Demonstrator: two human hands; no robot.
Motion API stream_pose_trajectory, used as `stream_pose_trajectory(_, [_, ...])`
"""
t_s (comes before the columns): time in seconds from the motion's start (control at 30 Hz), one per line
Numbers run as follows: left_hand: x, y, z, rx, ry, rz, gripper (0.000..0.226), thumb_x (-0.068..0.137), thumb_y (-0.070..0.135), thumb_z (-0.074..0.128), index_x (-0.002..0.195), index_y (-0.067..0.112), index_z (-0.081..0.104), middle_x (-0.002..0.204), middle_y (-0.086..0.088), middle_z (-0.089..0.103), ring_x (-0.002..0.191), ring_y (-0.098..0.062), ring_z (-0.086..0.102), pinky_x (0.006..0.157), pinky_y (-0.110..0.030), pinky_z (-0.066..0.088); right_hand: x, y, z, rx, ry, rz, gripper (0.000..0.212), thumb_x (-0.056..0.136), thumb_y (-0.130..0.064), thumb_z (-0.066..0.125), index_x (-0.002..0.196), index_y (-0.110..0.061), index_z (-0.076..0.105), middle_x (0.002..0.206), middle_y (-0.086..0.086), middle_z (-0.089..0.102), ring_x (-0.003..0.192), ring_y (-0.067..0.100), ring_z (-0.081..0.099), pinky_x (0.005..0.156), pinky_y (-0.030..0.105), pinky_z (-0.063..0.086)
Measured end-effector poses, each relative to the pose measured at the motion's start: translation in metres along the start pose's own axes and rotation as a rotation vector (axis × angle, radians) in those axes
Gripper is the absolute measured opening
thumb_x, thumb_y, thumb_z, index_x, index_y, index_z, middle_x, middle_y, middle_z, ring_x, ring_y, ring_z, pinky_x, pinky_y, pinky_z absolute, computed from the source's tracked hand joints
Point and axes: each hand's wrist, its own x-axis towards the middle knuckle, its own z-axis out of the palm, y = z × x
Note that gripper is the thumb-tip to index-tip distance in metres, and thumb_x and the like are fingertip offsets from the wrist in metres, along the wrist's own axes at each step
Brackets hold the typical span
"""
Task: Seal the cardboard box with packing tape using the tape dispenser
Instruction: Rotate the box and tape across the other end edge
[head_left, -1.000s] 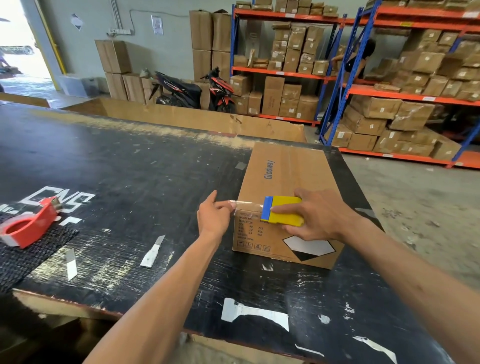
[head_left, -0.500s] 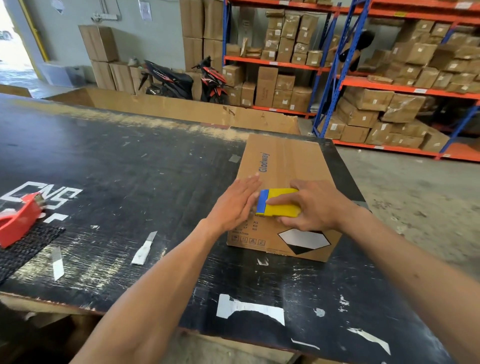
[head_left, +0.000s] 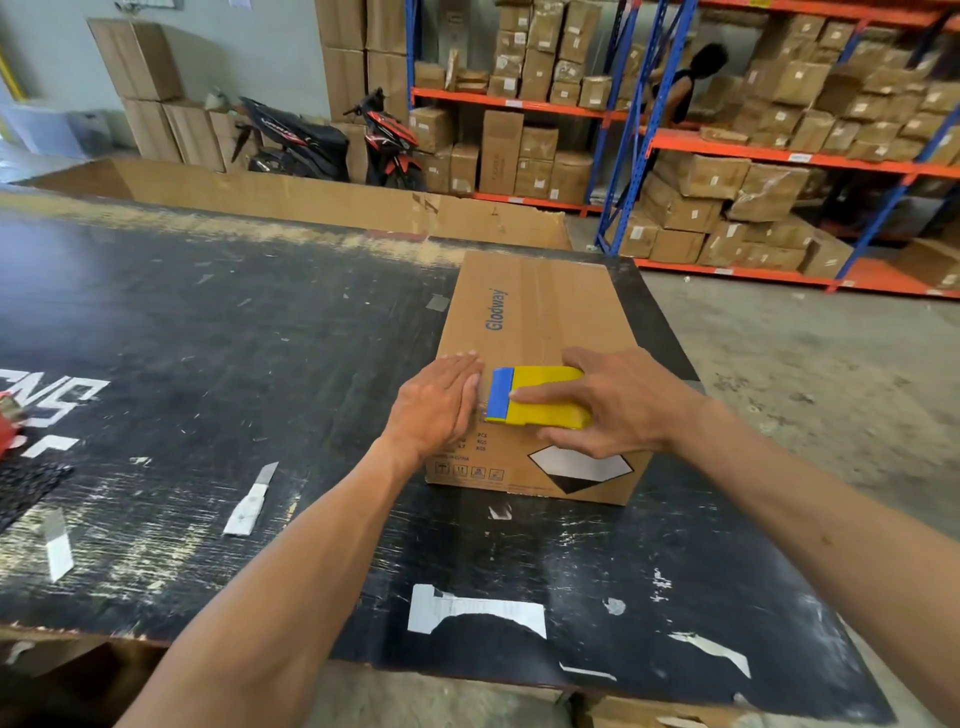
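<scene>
Scuffed black worktable (head_left: 218, 332), warehouse. Left hand (head_left: 436, 402) flat, fingers extended, pressing tape end onto cardboard box (head_left: 540, 312). Right hand (head_left: 618, 402) clasps yellow tape dispenser (head_left: 540, 397). Step: anchoring tape. Next: likely steady pull along seam, firm downward pressure.

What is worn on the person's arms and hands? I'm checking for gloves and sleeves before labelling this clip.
Nothing visible: the left hand and right hand are bare, without gloves, rings or a watch. Both forearms are uncovered; no sleeve enters the picture.

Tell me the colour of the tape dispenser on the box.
Yellow tape dispenser with a blue front edge, seen in the head view.
</scene>
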Motion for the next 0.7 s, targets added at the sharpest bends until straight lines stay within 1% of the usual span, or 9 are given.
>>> stream_pose_trajectory(0.13, [0.0,0.003,-0.009,-0.024,-0.063,-0.019,0.046,0.104,0.027,0.034,0.125,0.005,0.069,0.126,-0.012,0.069,0.118,-0.025,0.066,0.107,-0.039,0.045,-0.031,0.029,-0.007,0.026,-0.042,0.025,0.058,0.084,-0.077,0.038,0.137,-0.055,0.051,0.084,-0.004,0.045,0.054,0.01,0.039,0.047,0.019,0.02])
stream_pose_trajectory(0.27, [0.0,0.005,-0.011,-0.06,-0.083,-0.036,0.047,0.105,0.03,0.032,0.13,0.007,0.065,0.129,-0.01,0.068,0.122,-0.024,0.063,0.111,-0.035,0.037,-0.054,0.047,0.001,0.039,-0.011,0.03,0.053,0.084,-0.07,0.045,0.132,-0.051,0.058,0.08,-0.002,0.048,0.048,0.008,0.032,0.045,0.017,0.019])
stream_pose_trajectory(0.37, [0.0,0.005,-0.011,-0.052,-0.091,-0.023,0.044,0.105,0.029,0.035,0.134,0.008,0.061,0.133,-0.009,0.066,0.124,-0.025,0.062,0.112,-0.033,0.033,-0.047,0.047,0.006,-0.002,-0.035,0.019,0.05,0.084,-0.063,0.048,0.132,-0.052,0.057,0.083,-0.005,0.039,0.054,0.014,0.037,0.053,0.025,0.028])
stream_pose_trajectory(0.43, [0.0,0.002,-0.013,-0.034,-0.105,0.023,0.045,0.106,0.03,0.034,0.136,0.008,0.059,0.133,-0.011,0.065,0.123,-0.026,0.062,0.111,-0.035,0.037,-0.045,0.047,0.003,-0.024,-0.072,0.043,0.049,0.087,-0.056,0.054,0.136,-0.054,0.053,0.088,-0.005,0.037,0.061,0.017,0.038,0.061,0.028,0.029])
stream_pose_trajectory(0.5, [0.008,0.004,-0.02,0.026,-0.136,0.063,0.053,0.105,0.039,0.029,0.138,0.008,0.058,0.129,-0.012,0.067,0.118,-0.028,0.065,0.105,-0.04,0.046,-0.046,0.046,0.0,-0.024,-0.131,0.067,0.05,0.09,-0.053,0.055,0.139,-0.055,0.047,0.094,-0.002,0.043,0.068,0.018,0.041,0.066,0.028,0.03])
stream_pose_trajectory(0.57, [0.023,0.012,-0.025,0.104,-0.213,0.117,0.062,0.103,0.048,0.025,0.143,0.009,0.052,0.13,-0.013,0.067,0.119,-0.029,0.064,0.107,-0.045,0.044,-0.046,0.045,-0.001,-0.022,-0.156,0.075,0.051,0.092,-0.052,0.054,0.141,-0.056,0.044,0.102,0.002,0.05,0.072,0.019,0.045,0.068,0.027,0.032])
stream_pose_trajectory(0.6, [0.031,0.016,-0.024,0.129,-0.27,0.166,0.065,0.103,0.051,0.021,0.147,0.011,0.046,0.138,-0.013,0.061,0.127,-0.029,0.058,0.113,-0.048,0.037,-0.045,0.044,-0.001,-0.02,-0.157,0.076,0.051,0.092,-0.052,0.054,0.142,-0.056,0.043,0.104,0.003,0.051,0.074,0.019,0.046,0.069,0.027,0.032])
stream_pose_trajectory(0.63, [0.037,0.021,-0.022,0.143,-0.336,0.227,0.068,0.103,0.053,0.016,0.152,0.012,0.036,0.15,-0.012,0.048,0.14,-0.028,0.045,0.119,-0.05,0.026,-0.045,0.044,-0.001,-0.022,-0.158,0.075,0.051,0.092,-0.052,0.054,0.142,-0.057,0.042,0.105,0.003,0.052,0.074,0.019,0.045,0.069,0.027,0.032])
stream_pose_trajectory(0.7, [0.045,0.027,-0.012,0.15,-0.486,0.34,0.069,0.102,0.055,0.004,0.158,0.016,0.013,0.164,-0.008,0.016,0.153,-0.025,0.013,0.124,-0.05,0.007,-0.044,0.044,-0.002,-0.051,-0.136,0.067,0.051,0.091,-0.054,0.055,0.141,-0.058,0.043,0.105,0.002,0.053,0.074,0.018,0.045,0.068,0.027,0.031])
